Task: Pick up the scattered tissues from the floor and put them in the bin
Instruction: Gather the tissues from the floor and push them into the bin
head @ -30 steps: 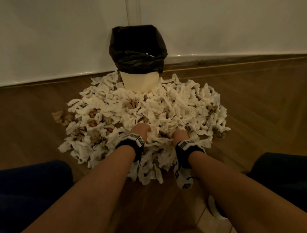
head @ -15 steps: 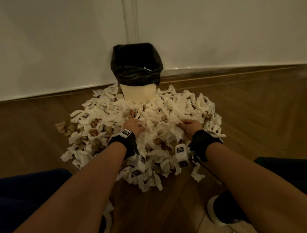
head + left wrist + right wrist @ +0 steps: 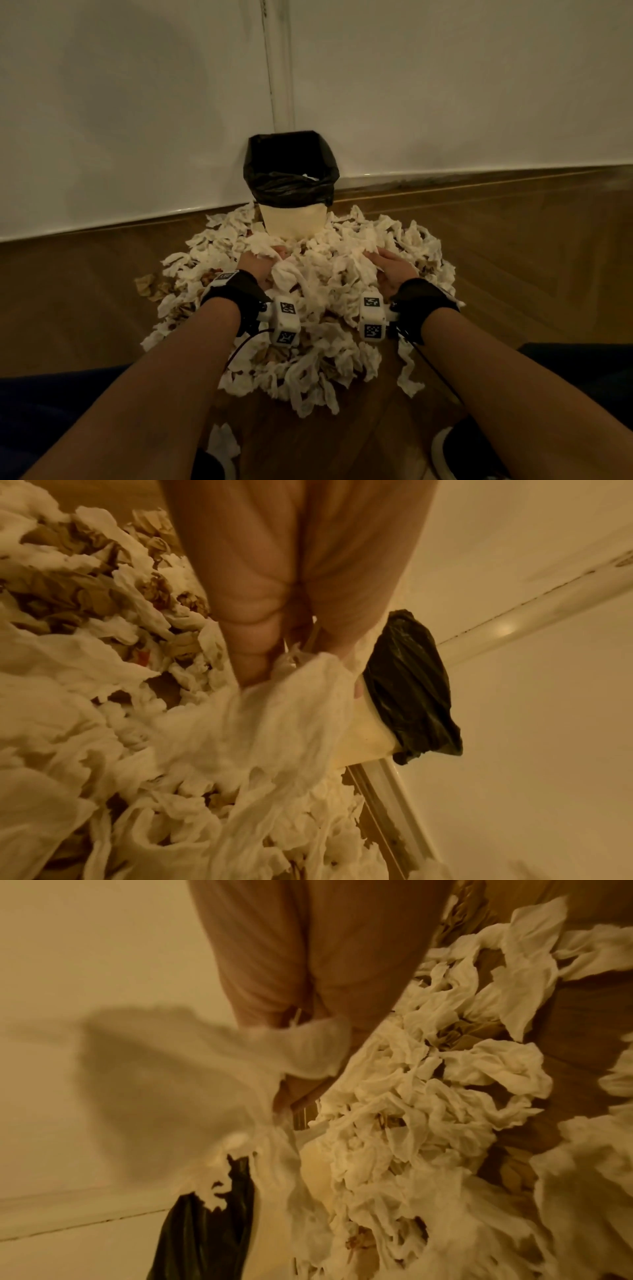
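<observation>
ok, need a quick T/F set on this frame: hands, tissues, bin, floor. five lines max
1. Both hands hold tissue. True: the left hand and right hand each grip a bunch from the tissue pile.
2. The bin has a white liner. False: the bin liner is black, over a cream body.
3. The bin stands against the wall, behind the pile. True.
4. The floor is tiled grey. False: it is brown wood.
5. All the tissue is in one pile. False: a loose tissue lies apart, near the person's foot.
</observation>
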Demonstrator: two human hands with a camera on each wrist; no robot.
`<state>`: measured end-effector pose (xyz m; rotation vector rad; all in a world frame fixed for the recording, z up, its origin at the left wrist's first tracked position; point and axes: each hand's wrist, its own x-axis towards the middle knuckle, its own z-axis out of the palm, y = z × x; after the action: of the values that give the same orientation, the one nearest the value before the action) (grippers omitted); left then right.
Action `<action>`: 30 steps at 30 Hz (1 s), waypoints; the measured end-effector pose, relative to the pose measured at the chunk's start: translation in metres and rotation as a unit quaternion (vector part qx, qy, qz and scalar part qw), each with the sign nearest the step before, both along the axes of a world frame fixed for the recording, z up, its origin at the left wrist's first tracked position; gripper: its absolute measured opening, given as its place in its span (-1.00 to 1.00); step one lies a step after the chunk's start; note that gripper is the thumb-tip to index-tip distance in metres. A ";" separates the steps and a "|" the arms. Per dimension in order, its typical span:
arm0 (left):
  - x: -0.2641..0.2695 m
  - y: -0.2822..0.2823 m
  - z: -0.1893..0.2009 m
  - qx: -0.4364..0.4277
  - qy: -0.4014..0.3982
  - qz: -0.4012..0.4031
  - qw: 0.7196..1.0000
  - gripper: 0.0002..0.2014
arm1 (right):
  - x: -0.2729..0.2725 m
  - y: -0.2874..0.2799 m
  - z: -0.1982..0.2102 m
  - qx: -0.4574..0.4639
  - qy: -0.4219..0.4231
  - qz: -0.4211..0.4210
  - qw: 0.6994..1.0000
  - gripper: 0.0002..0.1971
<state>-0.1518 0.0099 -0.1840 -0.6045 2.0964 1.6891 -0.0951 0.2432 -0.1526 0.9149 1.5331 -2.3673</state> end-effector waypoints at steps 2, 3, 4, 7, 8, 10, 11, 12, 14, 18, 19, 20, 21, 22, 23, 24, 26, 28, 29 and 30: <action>-0.001 -0.001 0.002 -0.014 0.020 -0.006 1.000 -0.62 | 0.000 -0.002 0.005 -0.005 0.004 0.000 1.000 -0.52; -0.001 0.000 0.006 -0.010 0.029 -0.007 1.000 -0.63 | -0.002 -0.003 0.006 -0.013 0.005 -0.002 1.000 -0.52; -0.002 0.001 0.009 -0.005 0.040 -0.006 0.999 -0.64 | -0.003 -0.004 0.008 -0.021 0.006 -0.007 1.000 -0.52; -0.007 0.002 0.022 -0.021 0.064 -0.006 0.998 -0.67 | -0.009 -0.007 0.015 -0.030 0.015 -0.016 0.999 -0.51; -0.009 0.002 0.026 -0.026 0.073 -0.003 0.997 -0.68 | -0.011 -0.008 0.017 -0.032 0.021 -0.016 0.999 -0.51; -0.015 0.000 0.037 -0.032 0.087 0.006 0.996 -0.67 | -0.016 -0.009 0.023 -0.031 0.029 -0.012 0.999 -0.53; -0.017 -0.001 0.042 -0.036 0.090 0.010 0.995 -0.66 | -0.019 -0.009 0.025 -0.036 0.035 -0.013 0.999 -0.54; -0.020 -0.001 0.047 -0.041 0.093 0.016 0.995 -0.64 | -0.021 -0.010 0.027 -0.046 0.043 -0.016 0.998 -0.56; -0.026 -0.005 0.056 -0.044 0.104 0.031 0.993 -0.63 | -0.026 -0.012 0.032 -0.066 0.060 -0.020 0.996 -0.57; -0.038 -0.009 0.085 -0.020 0.134 0.064 0.989 -0.88 | -0.044 -0.015 0.051 -0.059 0.091 -0.014 0.994 -0.56; -0.043 -0.010 0.093 -0.006 0.142 0.072 0.987 -0.77 | -0.050 -0.016 0.058 -0.056 0.101 -0.007 0.993 -0.57; -0.047 -0.011 0.101 0.018 0.154 0.081 0.985 -0.75 | -0.057 -0.017 0.066 -0.052 0.111 -0.003 0.992 -0.59; -0.048 -0.011 0.112 0.043 0.164 0.088 0.982 -0.80 | -0.063 -0.018 0.074 -0.049 0.122 -0.001 0.991 -0.60; -0.053 -0.011 0.118 0.062 0.179 0.095 0.977 -0.87 | -0.070 -0.020 0.081 -0.044 0.131 0.001 0.990 -0.61; -0.057 -0.012 0.125 0.069 0.188 0.100 0.975 -0.85 | -0.077 -0.021 0.088 -0.038 0.139 0.001 0.990 -0.61; -0.060 -0.011 0.133 0.078 0.192 0.107 0.972 -0.79 | -0.084 -0.023 0.094 -0.028 0.147 -0.001 0.989 -0.61; -0.070 -0.012 0.141 0.081 0.196 0.112 0.971 -0.73 | -0.099 -0.027 0.103 -0.007 0.167 -0.017 0.986 -0.60; -0.079 -0.013 0.151 0.090 0.207 0.130 0.966 -0.71 | -0.114 -0.033 0.112 0.014 0.194 -0.036 0.980 -0.61; -0.083 -0.011 0.156 0.075 0.207 0.138 0.966 -0.69 | -0.122 -0.035 0.116 0.027 0.206 -0.042 0.977 -0.63; -0.089 -0.009 0.160 0.064 0.205 0.154 0.965 -0.66 | -0.130 -0.037 0.119 0.041 0.216 -0.045 0.974 -0.65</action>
<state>-0.2409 0.0007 -0.0239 -0.6052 2.2257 2.2717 -0.2252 0.2065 -0.0337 0.5093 1.7795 -2.7201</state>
